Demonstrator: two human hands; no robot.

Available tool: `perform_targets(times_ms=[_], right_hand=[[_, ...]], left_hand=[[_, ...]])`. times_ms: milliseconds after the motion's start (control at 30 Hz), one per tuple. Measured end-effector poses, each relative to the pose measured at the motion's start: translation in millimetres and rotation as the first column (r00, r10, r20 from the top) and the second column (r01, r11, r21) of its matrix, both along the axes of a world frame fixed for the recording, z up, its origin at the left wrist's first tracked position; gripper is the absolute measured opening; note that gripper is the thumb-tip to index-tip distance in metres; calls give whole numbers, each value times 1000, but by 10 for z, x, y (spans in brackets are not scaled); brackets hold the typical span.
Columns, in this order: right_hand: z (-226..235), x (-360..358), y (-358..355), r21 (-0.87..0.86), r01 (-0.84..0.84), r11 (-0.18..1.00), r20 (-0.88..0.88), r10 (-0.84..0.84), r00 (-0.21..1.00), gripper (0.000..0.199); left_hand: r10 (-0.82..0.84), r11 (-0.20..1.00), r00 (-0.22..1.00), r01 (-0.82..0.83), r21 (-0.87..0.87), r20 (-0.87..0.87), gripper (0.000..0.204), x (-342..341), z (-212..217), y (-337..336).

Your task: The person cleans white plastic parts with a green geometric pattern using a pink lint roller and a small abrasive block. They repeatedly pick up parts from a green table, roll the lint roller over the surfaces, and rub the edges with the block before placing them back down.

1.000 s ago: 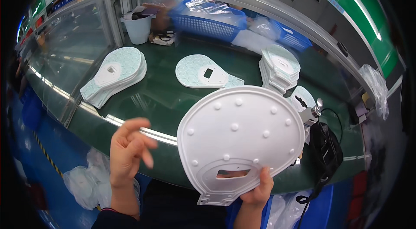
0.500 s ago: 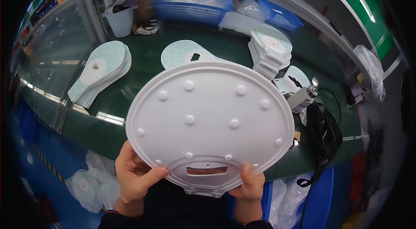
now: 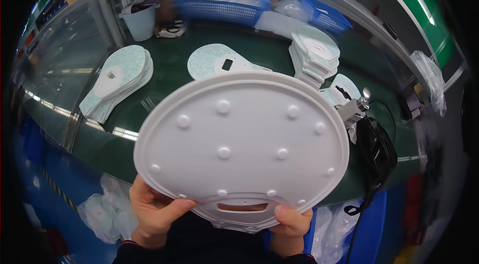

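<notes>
A white oval plastic panel (image 3: 252, 134) fills the middle of the view, raised in front of me above the bench. Round bumps dot its face, and a slot opens near its bottom edge. My left hand (image 3: 154, 214) grips the lower left rim, thumb on the face and fingers behind. At the lower right rim, my right hand (image 3: 293, 224) holds it the same way. The fingers behind the panel are mostly hidden. Beyond its top edge lies a pale green patterned panel (image 3: 207, 62) with a rectangular hole, partly covered from view.
Stacks of patterned panels stand at the left (image 3: 124, 67) and back right (image 3: 317, 47). A pump bottle (image 3: 353, 109) and a black bag (image 3: 375, 151) sit at right. Behind are a pale bucket (image 3: 140, 23) and a blue basket (image 3: 219, 10). Plastic-wrapped pieces (image 3: 102, 216) lie below left.
The white panel has come closer and tilted, so it looks larger and its lower edge foreshortened. Both hands keep their hold on its rim.
</notes>
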State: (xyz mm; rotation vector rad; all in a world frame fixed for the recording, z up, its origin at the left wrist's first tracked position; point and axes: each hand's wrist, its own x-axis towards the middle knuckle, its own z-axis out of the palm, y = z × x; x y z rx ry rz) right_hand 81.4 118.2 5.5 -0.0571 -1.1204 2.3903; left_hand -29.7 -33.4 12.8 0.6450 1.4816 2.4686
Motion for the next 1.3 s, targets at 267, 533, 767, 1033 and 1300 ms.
perform_targets(times_ms=[267,533,767,1033,1300], right_hand=[[-214,1,87,-294,-123,948,-356,11,934,50],[330,-448,487,-289,-246,925,-404,115,907,60],[653,-691,732,-191,-394,899,-547,236,803,76],[976,-661,712,-250,-410,877,-522,234,820,69],[1030,-668,698,-206,-454,867,-547,283,788,61]], left_hand=[[-257,957,941,215,-194,-223,39,-54,172,10],[-685,694,729,651,-309,-2,86,-35,11,226],[-753,653,654,756,-41,67,65,189,127,259],[-784,620,619,778,102,41,56,261,177,258],[-663,747,748,663,42,-22,57,331,237,258]])
